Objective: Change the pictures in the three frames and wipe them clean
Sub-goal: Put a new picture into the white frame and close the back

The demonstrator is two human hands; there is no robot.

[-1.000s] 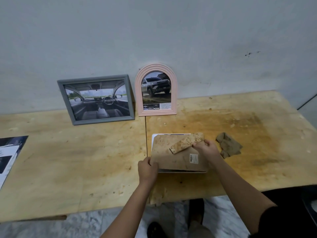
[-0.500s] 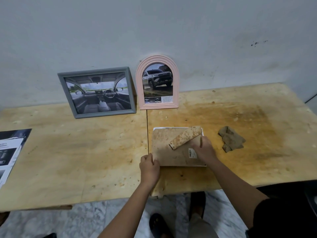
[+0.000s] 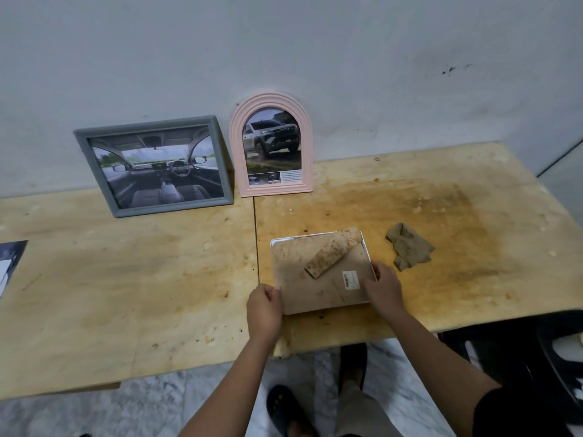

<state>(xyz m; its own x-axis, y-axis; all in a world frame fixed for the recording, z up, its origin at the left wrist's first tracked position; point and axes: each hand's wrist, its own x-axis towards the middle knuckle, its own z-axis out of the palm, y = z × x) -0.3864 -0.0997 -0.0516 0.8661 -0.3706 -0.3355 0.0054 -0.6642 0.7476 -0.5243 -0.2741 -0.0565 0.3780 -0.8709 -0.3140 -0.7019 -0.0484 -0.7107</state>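
A white frame (image 3: pixel 318 272) lies face down on the wooden table (image 3: pixel 126 279), its stained brown backboard and folded stand leg up. My left hand (image 3: pixel 264 305) grips its near left corner. My right hand (image 3: pixel 383 287) rests on its right edge beside the barcode sticker. A grey frame (image 3: pixel 154 165) with a car-interior picture and a pink arched frame (image 3: pixel 271 146) with a truck picture lean upright against the wall. A crumpled brown cloth (image 3: pixel 408 246) lies just right of the white frame.
Loose printed pictures (image 3: pixel 9 263) lie at the table's far left edge. The table's near edge runs just below my hands, with marble floor and my sandalled feet beneath. A dark object (image 3: pixel 561 357) stands at the lower right.
The right hand slid from the stand leg's upper end down to the frame's right edge. The lifted backboard settled flat. The left hand stayed at the near left corner.
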